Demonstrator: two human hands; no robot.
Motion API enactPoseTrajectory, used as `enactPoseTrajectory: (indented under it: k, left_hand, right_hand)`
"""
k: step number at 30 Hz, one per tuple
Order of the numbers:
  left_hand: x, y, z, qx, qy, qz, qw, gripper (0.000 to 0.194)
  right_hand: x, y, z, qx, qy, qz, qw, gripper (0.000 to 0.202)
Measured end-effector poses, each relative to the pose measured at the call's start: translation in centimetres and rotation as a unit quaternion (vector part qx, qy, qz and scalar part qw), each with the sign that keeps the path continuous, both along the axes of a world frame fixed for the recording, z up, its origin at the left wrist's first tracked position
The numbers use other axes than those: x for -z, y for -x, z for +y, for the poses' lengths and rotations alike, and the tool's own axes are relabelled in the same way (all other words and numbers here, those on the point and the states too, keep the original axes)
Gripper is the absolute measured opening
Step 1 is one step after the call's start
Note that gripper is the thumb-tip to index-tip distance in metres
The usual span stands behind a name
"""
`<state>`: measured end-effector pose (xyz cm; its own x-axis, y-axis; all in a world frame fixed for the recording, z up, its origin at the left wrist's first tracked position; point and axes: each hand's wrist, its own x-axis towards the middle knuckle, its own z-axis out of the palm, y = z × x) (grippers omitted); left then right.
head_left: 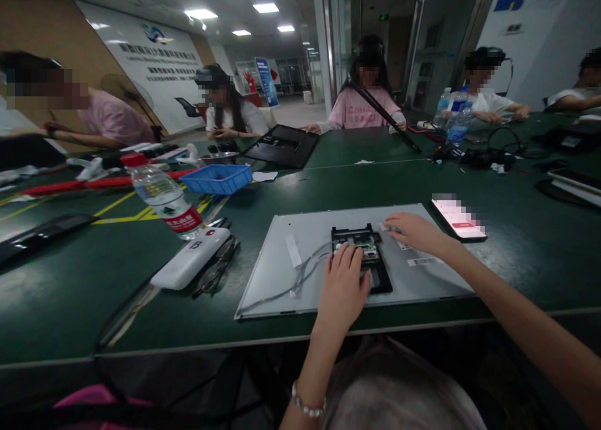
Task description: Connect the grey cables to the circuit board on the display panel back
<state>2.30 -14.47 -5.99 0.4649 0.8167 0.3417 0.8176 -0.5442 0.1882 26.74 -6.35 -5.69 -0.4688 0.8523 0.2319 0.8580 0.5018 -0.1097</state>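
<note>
A flat grey-white display panel (263,258) lies on the table in front of me. On it sits a black plastic frame (382,276) with a small circuit board (370,248) in it. My left hand (344,286) rests over the frame's left side, fingers stretched across the board and thumb apart. Beside the frame's upper right corner is my right hand (416,233), its fingertips drawn together by a small pale piece I cannot make out. Thin grey cables (303,273) run from under the left fingers across the panel's left part.
A phone (462,220) lies right of the panel. To the left are a white power bank (188,261), glasses (216,267), a water bottle (164,198) and a blue tray (218,178). A black plastic cover (284,145) lies farther back. Several people sit around the table.
</note>
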Motion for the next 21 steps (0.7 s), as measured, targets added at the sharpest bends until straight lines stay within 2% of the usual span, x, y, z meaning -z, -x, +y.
enactPoseTrajectory:
  k: [4,9,12,17,21]
  left_hand:
    - [0.0,0.0,0.0,-0.002,0.000,0.004,1.000,0.041]
    - [0.0,-0.1,0.2,-0.002,-0.003,0.007,1.000,0.041]
    - [0.0,-0.1,0.1,0.000,-0.005,0.009,1.000,0.041]
    - [0.0,-0.1,0.0,-0.002,-0.005,0.007,1.000,0.041]
    - [-0.1,-0.1,0.1,-0.002,-0.005,0.007,1.000,0.041]
  right_hand:
    - [0.1,-0.3,0.2,-0.021,-0.010,-0.006,1.000,0.032]
    - [-0.8,0.6,0.8,-0.038,-0.035,-0.086,0.995,0.018]
    - [-0.9,0.9,1.2,-0.037,-0.044,-0.126,0.990,0.019]
    - [-1.4,1.9,2.1,-0.008,-0.061,-0.101,0.993,0.020]
    - [-2.4,4.8,2.8,-0.017,-0.064,-0.072,0.995,0.024]
